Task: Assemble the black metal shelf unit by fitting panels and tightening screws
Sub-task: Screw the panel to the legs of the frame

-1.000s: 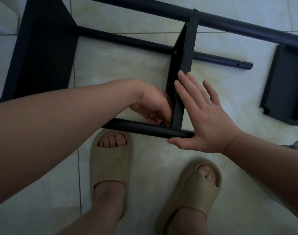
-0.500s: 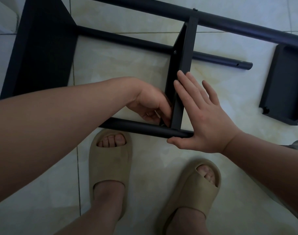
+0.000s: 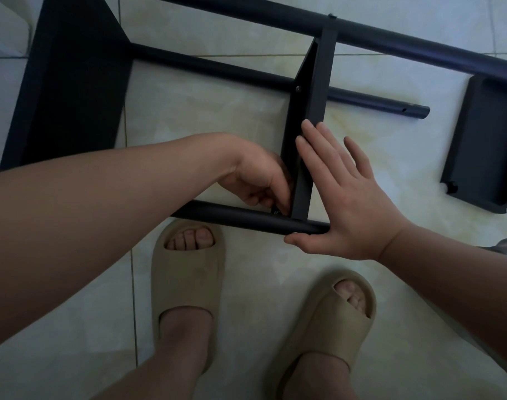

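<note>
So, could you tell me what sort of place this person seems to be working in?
Most likely a room in a home rather than a workshop: the half-built black frame and a loose black panel lie directly on a glossy pale tiled floor, and the person wears beige slide sandals.

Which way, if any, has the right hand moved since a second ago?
No move: the right hand still lies flat against the middle panel, thumb at the front tube.

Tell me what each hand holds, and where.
Right hand presses flat against the middle panel, thumb against the near tube. Left hand curls at their joint; hold hidden.
</note>
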The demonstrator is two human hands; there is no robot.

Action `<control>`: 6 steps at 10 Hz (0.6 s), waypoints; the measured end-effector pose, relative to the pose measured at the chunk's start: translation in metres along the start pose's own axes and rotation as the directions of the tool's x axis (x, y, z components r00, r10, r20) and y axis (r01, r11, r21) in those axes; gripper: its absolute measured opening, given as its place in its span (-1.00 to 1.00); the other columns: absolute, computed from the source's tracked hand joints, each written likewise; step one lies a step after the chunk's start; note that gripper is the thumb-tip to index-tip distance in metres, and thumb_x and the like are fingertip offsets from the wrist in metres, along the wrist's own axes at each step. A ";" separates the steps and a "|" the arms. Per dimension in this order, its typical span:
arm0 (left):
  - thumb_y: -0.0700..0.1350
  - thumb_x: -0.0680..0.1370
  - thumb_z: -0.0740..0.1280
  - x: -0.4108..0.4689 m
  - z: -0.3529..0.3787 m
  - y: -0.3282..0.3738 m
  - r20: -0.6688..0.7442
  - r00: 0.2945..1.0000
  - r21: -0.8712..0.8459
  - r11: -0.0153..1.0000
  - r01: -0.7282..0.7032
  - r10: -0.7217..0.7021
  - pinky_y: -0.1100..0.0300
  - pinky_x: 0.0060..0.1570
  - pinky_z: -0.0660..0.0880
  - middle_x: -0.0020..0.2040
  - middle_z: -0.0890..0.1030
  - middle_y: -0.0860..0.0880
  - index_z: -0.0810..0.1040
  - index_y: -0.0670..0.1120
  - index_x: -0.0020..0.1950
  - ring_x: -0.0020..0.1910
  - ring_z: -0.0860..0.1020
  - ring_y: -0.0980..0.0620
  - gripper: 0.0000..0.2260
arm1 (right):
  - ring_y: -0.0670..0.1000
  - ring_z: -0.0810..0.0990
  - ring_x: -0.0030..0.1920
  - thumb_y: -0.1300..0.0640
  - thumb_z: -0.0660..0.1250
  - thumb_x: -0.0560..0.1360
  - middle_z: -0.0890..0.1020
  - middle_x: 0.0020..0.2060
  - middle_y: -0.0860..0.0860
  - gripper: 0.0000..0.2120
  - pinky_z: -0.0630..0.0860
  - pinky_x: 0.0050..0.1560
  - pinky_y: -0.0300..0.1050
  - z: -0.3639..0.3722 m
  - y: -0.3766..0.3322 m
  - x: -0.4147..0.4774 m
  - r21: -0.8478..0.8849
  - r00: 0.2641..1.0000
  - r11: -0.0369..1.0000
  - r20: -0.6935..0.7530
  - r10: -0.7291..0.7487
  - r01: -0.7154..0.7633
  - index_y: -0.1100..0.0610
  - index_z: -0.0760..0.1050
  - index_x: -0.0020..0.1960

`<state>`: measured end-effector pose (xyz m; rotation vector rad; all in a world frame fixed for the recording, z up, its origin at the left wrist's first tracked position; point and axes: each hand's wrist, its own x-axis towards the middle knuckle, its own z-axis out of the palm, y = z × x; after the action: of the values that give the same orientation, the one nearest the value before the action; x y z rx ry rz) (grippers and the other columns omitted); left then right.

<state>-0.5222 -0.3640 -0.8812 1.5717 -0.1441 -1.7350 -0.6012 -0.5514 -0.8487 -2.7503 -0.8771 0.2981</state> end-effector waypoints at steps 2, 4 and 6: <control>-0.34 0.50 0.38 0.000 0.000 -0.001 0.014 0.999 -0.038 0.999 -0.038 0.038 0.24 -0.29 0.23 -0.30 0.50 0.01 0.55 -0.06 -0.15 -0.33 0.44 0.13 -0.82 | 0.14 -0.07 0.64 -0.48 0.24 0.40 0.02 0.64 0.16 0.12 0.01 0.57 0.32 0.000 0.000 0.000 0.002 1.000 1.000 0.001 -0.001 0.001 0.27 0.02 0.64; -0.23 0.53 0.36 -0.001 0.000 -0.001 0.046 0.998 -0.017 0.999 0.037 -0.036 0.26 -0.29 0.26 -0.22 0.60 0.05 0.61 -0.01 -0.15 -0.29 0.44 0.14 -0.87 | 0.14 -0.08 0.64 -0.48 0.24 0.39 0.01 0.64 0.16 0.13 0.01 0.57 0.32 0.000 -0.001 0.000 -0.002 1.000 1.000 0.011 0.002 -0.002 0.26 0.01 0.64; -0.26 0.52 0.37 0.002 0.002 -0.001 0.031 0.999 -0.034 0.999 0.039 -0.038 0.33 -0.38 0.31 -0.31 0.60 0.02 0.65 -0.02 -0.35 -0.36 0.43 0.13 -0.73 | 0.14 -0.08 0.65 -0.48 0.25 0.39 0.00 0.64 0.16 0.13 0.02 0.56 0.33 -0.001 0.000 0.000 -0.001 1.000 1.000 0.013 0.006 -0.006 0.26 0.01 0.64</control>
<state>-0.5245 -0.3657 -0.8832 1.5325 -0.0988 -1.7831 -0.6012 -0.5513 -0.8480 -2.7556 -0.8723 0.3165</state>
